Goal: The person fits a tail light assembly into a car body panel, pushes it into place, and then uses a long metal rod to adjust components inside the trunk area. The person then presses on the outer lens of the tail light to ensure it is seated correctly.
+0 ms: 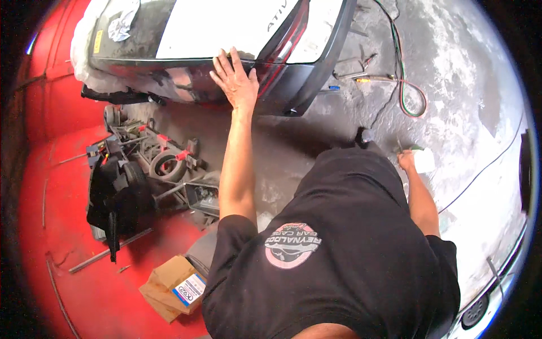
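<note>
Splaying on dark car panel (195, 79), left hand (237, 85) may smudge it if dusty; right hand (406, 160) apparently gripping white piece (424, 161) (small, blurry).

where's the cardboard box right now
In the head view, the cardboard box is at the lower left, over the red floor, just left of the person's black shirt in the picture.

A black, short-sleeved T-shirt (361, 277) bears a round chest logo (289, 253) in pale pink and red, with block lettering.
</note>
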A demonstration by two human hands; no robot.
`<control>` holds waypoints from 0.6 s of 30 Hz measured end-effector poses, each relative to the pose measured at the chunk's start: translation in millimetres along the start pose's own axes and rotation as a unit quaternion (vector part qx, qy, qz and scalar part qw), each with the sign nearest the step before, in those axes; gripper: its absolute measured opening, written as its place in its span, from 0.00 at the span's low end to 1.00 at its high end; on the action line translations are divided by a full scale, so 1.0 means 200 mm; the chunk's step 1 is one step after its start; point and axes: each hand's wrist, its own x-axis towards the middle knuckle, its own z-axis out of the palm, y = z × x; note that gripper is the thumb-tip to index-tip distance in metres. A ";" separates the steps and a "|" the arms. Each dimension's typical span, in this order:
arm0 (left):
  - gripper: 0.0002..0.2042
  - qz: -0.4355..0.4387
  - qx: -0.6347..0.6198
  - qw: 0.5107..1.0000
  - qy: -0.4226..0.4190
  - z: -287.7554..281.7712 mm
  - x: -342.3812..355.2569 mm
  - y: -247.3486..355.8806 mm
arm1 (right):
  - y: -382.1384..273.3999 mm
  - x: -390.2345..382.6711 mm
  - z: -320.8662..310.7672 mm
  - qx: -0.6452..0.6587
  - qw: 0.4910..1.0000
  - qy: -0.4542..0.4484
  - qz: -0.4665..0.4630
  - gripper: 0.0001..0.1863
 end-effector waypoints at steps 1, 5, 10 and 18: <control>0.47 0.005 -0.010 1.000 -0.002 0.01 -0.01 -0.01 | 0.01 -0.02 0.03 -0.007 1.000 -0.008 -0.007 0.21; 0.50 0.013 -0.072 0.997 0.009 0.02 -0.01 -0.04 | -0.07 -0.12 0.07 0.034 0.999 0.016 -0.006 0.20; 0.55 -0.002 -0.042 0.999 0.008 0.04 -0.04 -0.05 | -0.21 -0.27 0.09 0.053 0.996 0.074 0.001 0.17; 0.57 -0.001 -0.009 1.000 0.028 0.08 -0.05 -0.06 | -0.36 -0.53 0.07 -0.001 0.989 0.140 -0.052 0.16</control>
